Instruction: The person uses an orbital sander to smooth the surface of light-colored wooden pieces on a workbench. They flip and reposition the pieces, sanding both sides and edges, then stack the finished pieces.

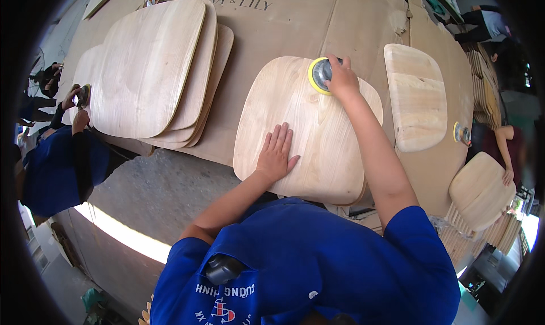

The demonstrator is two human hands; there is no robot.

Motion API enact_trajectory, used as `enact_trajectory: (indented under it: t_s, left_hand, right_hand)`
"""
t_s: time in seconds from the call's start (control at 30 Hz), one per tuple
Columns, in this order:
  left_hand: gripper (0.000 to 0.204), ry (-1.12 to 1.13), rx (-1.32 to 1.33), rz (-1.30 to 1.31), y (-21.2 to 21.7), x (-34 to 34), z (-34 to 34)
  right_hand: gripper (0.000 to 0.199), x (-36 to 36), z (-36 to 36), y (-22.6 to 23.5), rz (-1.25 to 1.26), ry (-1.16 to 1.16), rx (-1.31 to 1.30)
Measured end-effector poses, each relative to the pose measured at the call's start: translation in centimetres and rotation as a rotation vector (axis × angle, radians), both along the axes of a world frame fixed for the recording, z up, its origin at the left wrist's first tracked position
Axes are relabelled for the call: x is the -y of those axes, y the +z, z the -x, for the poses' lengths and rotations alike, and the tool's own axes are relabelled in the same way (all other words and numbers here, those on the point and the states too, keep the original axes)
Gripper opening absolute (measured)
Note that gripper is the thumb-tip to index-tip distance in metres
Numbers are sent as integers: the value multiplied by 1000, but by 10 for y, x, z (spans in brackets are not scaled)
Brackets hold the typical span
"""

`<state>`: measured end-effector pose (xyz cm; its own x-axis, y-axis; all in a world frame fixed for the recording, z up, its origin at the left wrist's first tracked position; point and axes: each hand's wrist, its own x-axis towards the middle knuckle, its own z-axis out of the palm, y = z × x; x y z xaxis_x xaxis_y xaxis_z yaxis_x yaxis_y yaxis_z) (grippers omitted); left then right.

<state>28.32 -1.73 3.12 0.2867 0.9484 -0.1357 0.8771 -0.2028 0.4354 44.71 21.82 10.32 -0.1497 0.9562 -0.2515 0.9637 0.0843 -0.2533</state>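
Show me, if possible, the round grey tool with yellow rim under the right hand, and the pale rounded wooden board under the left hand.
Round grey tool with yellow rim [321, 73]: head view, on its grey top.
Pale rounded wooden board [315, 127]: head view, bare middle surface.

Your clothing: bright blue shirt [363, 257], short sleeves [417, 231].
Left side of your chest: white lettering [224, 291], partly red emblem [222, 311], dark rounded item [224, 269] beside the print; pale button [313, 295] near mid-front; left hand [277, 153] and right hand [342, 81] bare.
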Motion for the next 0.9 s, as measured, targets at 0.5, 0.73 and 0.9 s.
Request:
enact_trajectory:
  t_s: [0.5, 0.73, 0.9]
  left_hand:
    - [79, -3, 130, -15, -5, 6, 6]
    - [79, -17, 106, -16, -5, 7, 6]
    - [80, -10, 112, -31, -6, 6, 6]
  right_hand:
    - [68, -41, 92, -9, -32, -8, 31]
    - [69, -19, 78, -13, -22, 68, 52]
    - [67, -59, 68, -8, -112, -165, 82]
